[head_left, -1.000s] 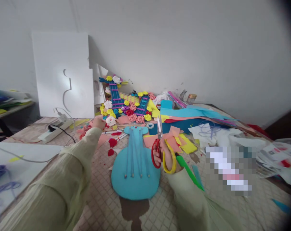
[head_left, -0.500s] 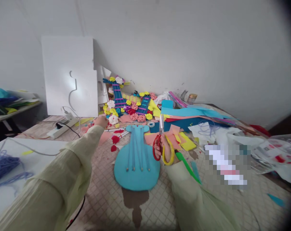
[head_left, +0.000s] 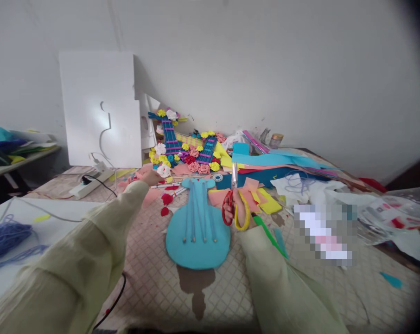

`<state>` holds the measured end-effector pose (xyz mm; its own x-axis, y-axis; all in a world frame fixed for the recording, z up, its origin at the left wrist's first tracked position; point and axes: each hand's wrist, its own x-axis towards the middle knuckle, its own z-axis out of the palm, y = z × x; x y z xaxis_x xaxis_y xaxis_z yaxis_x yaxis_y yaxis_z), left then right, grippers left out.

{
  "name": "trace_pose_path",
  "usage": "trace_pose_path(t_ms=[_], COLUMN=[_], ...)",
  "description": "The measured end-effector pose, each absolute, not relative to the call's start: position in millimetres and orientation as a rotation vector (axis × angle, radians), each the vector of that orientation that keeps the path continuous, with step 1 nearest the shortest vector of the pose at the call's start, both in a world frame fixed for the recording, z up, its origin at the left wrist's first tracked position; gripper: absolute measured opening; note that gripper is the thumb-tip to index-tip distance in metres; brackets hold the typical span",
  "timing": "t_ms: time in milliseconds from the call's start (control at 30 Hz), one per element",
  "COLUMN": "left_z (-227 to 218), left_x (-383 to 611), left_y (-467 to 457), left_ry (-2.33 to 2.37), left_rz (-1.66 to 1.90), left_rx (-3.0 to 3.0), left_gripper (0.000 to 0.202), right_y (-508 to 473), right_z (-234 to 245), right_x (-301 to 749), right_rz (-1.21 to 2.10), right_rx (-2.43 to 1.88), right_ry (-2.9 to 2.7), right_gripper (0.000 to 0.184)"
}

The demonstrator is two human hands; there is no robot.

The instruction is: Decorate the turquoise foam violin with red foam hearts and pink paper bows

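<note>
My right hand [head_left: 238, 212] is closed through the red and yellow handles of a pair of scissors [head_left: 233, 199], blades upright and together, just right of a light blue guitar-shaped cutout [head_left: 196, 225] with thin strings along its neck. My left hand [head_left: 150, 176] reaches far forward to pink paper scraps [head_left: 140, 172] beside a white paper flower [head_left: 163, 170]; its fingers are curled, and what they grip is too small to make out. Both arms wear pale green sleeves.
Blue ladder-like pieces with paper flowers [head_left: 182, 150] lean at the back wall by a white board [head_left: 98, 109]. A power strip [head_left: 91, 180] lies at left, blue yarn [head_left: 4, 234] on a white sheet. Coloured paper sheets [head_left: 272, 162] and scraps pile at right.
The view drifted slightly. My left hand has stayed stretched toward the pink scraps; my right hand with the scissors has shifted a little farther forward and up.
</note>
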<state>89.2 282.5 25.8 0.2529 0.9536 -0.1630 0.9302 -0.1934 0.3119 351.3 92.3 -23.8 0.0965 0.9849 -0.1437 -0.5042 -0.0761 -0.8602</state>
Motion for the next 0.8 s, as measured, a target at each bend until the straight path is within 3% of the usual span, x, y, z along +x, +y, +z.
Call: trace_pose_path(t_ms=[167, 600, 800], left_z=[18, -8, 18], left_x=[101, 70, 71], left_y=[237, 187, 170], left_ry=[1.486, 1.577, 1.649], left_rz=[-0.097, 0.069, 0.180], left_rx=[2.297, 2.492, 2.426], left_gripper=[0.022, 0.020, 0.013], right_y=[90, 90, 86], right_z=[-24, -27, -26], right_x=[349, 352, 356], right_rz=[1.400, 1.340, 1.287], right_rx=[-0.959, -0.952, -0.938], right_ry=[-0.702, -0.721, -0.732], right_gripper=[0.052, 0.051, 0.049])
